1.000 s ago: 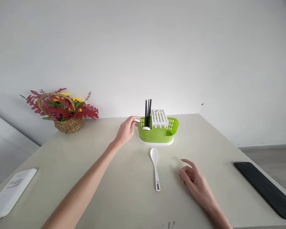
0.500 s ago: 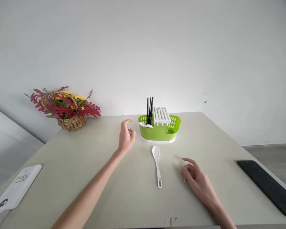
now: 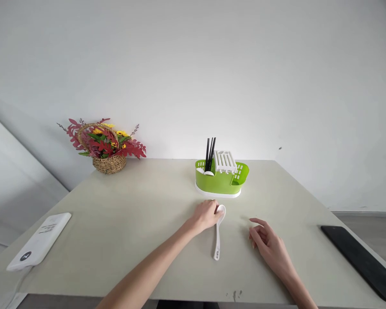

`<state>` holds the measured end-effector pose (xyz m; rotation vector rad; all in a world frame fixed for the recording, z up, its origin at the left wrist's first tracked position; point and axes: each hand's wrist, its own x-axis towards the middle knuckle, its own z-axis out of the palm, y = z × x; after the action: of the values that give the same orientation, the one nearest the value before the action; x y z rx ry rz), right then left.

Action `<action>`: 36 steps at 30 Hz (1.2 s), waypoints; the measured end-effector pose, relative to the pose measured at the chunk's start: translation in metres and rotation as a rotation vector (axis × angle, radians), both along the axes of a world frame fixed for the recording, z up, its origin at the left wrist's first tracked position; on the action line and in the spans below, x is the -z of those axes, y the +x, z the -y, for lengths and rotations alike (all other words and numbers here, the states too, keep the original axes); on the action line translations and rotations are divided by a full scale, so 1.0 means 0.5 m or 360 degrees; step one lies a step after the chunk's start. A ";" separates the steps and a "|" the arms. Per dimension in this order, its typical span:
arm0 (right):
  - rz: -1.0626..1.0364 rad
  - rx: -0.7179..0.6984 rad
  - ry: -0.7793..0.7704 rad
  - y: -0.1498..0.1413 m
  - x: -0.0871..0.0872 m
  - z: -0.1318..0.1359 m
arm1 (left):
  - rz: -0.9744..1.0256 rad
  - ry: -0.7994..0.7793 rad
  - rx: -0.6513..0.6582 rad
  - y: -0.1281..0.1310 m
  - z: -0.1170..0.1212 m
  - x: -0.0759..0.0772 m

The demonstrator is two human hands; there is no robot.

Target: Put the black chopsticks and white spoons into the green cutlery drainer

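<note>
My left hand is pinching the white spoon near its bowl, before the green cutlery caddy; my right hand is curling loosely, gripping nothing. Any lift is seemingly calling for a secure hold.

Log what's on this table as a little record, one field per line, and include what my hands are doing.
left hand: thumb at the bowl end of the spoon; firm grip unclear
right hand: empty, fingers loosely curled, right of the spoon
caddy: green, beyond the spoon
in caddy: black chopsticks upright, white utensils
on caddy: white slotted rack
far left: flower basket
near left: white device
right edge: black slab
</note>
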<state>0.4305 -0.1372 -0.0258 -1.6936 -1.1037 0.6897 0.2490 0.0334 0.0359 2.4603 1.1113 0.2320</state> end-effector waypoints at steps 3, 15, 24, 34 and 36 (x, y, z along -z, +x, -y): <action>-0.0005 -0.0005 0.0001 -0.001 0.003 0.001 | 0.0189 -0.0322 0.0160 -0.020 0.012 -0.031; -0.0012 -0.0013 -0.0045 -0.002 0.005 0.005 | 0.1689 0.0047 0.0169 -0.122 -0.086 -0.299; -0.0039 -0.0016 -0.0050 -0.003 0.002 0.003 | 0.1531 0.0530 0.0019 -0.113 -0.247 -0.250; -0.0041 0.0014 -0.0076 -0.005 -0.014 0.004 | 0.1206 0.0419 0.0206 -0.102 -0.276 -0.149; -0.0030 0.0019 -0.0076 -0.005 -0.016 0.004 | 0.1181 0.0354 0.0270 -0.100 -0.277 -0.137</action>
<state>0.4278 -0.1391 -0.0178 -1.7294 -1.0708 0.7282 0.1990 0.1717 0.1042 2.2944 0.5704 1.1505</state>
